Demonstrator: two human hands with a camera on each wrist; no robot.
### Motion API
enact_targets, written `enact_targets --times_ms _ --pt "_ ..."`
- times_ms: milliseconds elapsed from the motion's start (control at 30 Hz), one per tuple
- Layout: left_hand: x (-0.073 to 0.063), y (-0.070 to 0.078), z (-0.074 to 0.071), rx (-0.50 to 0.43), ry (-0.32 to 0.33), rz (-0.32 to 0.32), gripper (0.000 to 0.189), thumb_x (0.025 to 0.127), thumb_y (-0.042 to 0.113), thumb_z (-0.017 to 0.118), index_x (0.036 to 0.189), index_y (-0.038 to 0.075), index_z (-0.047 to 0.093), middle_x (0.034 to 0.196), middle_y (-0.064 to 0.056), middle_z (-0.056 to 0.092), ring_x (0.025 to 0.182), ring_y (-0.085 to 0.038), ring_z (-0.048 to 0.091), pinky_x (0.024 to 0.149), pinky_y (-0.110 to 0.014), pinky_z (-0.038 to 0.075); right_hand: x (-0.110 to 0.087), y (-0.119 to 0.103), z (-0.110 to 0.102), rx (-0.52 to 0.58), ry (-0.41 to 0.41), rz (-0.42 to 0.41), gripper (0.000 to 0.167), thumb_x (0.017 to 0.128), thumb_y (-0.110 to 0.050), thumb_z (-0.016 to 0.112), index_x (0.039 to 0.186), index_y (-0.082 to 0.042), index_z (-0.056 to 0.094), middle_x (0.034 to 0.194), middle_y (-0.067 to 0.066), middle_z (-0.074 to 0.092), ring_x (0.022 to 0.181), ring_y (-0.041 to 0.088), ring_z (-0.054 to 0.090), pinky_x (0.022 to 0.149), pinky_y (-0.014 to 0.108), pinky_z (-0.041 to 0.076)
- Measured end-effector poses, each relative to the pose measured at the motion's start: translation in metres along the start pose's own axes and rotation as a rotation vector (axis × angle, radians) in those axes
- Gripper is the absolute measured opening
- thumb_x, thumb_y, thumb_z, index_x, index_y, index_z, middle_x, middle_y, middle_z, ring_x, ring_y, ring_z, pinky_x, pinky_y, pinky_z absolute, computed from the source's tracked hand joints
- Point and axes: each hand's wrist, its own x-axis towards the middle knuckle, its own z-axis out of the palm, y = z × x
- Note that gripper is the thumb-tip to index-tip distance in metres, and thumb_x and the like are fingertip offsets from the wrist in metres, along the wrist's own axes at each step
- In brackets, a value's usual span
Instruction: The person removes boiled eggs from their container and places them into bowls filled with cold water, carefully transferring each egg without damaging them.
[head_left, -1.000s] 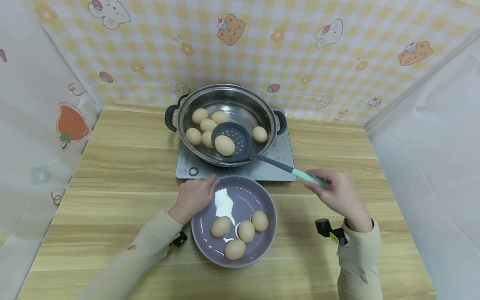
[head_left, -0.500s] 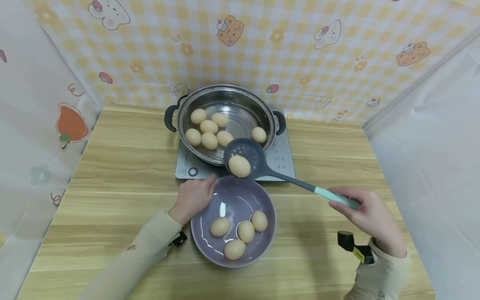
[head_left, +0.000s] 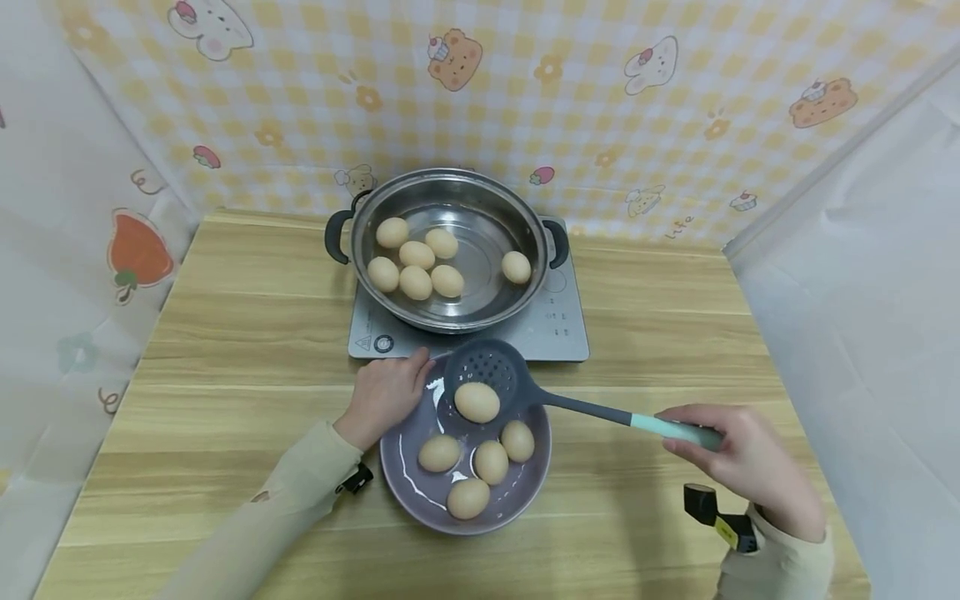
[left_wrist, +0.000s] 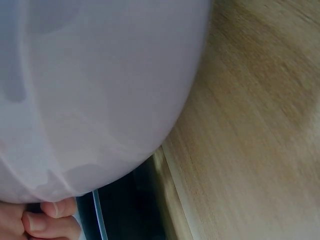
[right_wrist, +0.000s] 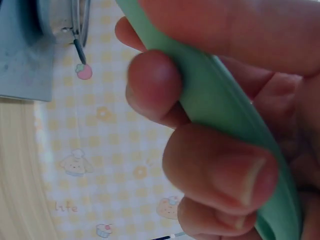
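In the head view my right hand [head_left: 757, 458] grips the mint-green handle of a dark grey skimmer [head_left: 585, 407]; the right wrist view shows fingers wrapped around that handle [right_wrist: 220, 100]. One egg [head_left: 477, 402] sits in the skimmer's perforated head, which is over the upper part of a purple-grey plate [head_left: 405, 492]. Several brown eggs [head_left: 468, 498] lie in the plate's lower half. My left hand [head_left: 384, 396] holds the plate's upper left rim. Its curled fingertips [left_wrist: 50, 225] show at the plate's edge in the left wrist view.
Behind the plate, a steel pot [head_left: 480, 310] with two black handles stands on a flat induction cooker [head_left: 551, 337]. Several eggs [head_left: 416, 283] lie on the pot's left side and one [head_left: 516, 267] on its right. A patterned cloth [head_left: 510, 100] backs the wooden table [head_left: 262, 308].
The skimmer has come out of the pot with one egg, towards me and over the plate. My right hand moved right and nearer. My left hand stayed at the plate's rim.
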Motion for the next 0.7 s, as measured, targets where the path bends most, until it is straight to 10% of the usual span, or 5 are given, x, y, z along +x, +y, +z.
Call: enact_targets --times_ms 700 --pt "-0.001 -0.001 0.001 0.012 0.046 0.035 0.023 0.091 0.026 0.052 0.073 0.012 0.048 0.043 -0.002 0.035 0.035 -0.021 0.035 0.033 -0.031 0.023 0.008 0.004 0.02 -0.139 -0.007 -0.017 0.038 0.06 0.001 0.078 0.088 -0.022 0.068 0.071 -0.015 0.059 0.053 -0.004 0.04 0.048 0.02 0.035"
